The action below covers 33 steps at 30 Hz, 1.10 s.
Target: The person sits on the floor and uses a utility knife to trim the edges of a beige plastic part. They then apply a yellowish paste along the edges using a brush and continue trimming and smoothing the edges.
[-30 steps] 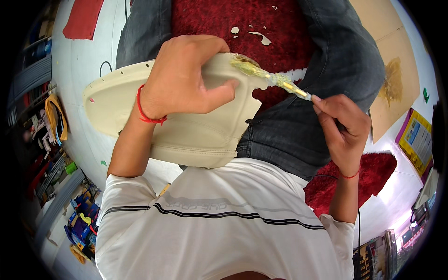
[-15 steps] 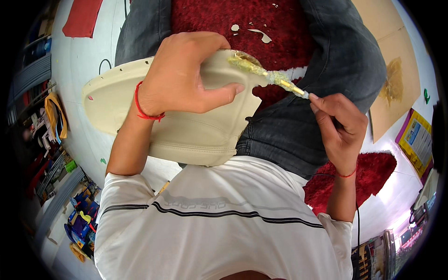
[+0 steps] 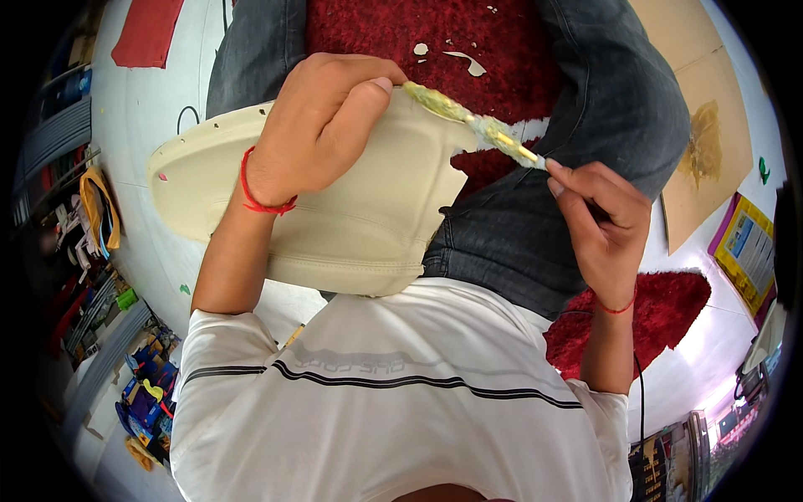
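The white floor (image 3: 171, 105) is the broadest thing here, with a deep-red shaggy rug (image 3: 364, 33) lying on it and the dark trousers (image 3: 631, 109) of the seated person above. The cream panel (image 3: 385, 197) lies across the person's lap, its lower edge near the waist and its rounded, tapering end reaching past the lap's left edge, over the floor. It is smooth, matt and leather-like, moulded with shallow curves; a stitched seam follows its lower edge, a few small dark holes dot its upper left rim, and its right edge is ragged and notched. The left hand (image 3: 309, 138) lies over its upper edge, thumb and forefinger drawn together in a grip on that rim. The right hand (image 3: 611, 222), out beyond the panel's right edge, has its grip pinched on the end of a thin stick (image 3: 495, 135). Slanting along the panel's upper right corner, the stick is yellow where bare and otherwise crusted with lumpy, yellow-green, glue-like matter, paler toward the right hand; its far end meets the left fingertips. Small cream scraps (image 3: 475, 65) lie on the rug beyond the panel's upper edge.
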Available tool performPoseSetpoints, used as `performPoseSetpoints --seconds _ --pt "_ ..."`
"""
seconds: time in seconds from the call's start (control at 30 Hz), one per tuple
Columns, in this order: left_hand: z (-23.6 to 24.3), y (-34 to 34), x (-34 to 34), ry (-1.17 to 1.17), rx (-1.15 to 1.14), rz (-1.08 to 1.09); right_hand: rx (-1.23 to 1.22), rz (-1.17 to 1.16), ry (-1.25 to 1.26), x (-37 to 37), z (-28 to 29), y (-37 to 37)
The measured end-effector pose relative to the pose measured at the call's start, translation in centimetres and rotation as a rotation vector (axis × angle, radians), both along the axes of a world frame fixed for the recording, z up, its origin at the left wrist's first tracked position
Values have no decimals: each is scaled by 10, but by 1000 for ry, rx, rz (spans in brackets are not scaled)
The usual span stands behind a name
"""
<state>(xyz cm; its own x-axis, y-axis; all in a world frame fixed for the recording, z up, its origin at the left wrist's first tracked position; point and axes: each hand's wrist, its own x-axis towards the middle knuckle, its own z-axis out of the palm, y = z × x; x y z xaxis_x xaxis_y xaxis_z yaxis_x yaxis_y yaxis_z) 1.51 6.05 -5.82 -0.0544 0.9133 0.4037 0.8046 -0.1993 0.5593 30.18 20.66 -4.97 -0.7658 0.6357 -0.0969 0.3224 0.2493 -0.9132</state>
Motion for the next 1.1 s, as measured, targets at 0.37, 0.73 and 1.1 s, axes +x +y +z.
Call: performPoseSetpoints --seconds 0.37,0.73,1.1 --pt "21 -1 5 39 -367 -29 54 28 -32 8 5 8" --pt "5 9 5 158 -48 -88 41 51 -64 19 1 11" --pt "14 -1 5 194 -233 -72 50 111 -98 20 6 20"
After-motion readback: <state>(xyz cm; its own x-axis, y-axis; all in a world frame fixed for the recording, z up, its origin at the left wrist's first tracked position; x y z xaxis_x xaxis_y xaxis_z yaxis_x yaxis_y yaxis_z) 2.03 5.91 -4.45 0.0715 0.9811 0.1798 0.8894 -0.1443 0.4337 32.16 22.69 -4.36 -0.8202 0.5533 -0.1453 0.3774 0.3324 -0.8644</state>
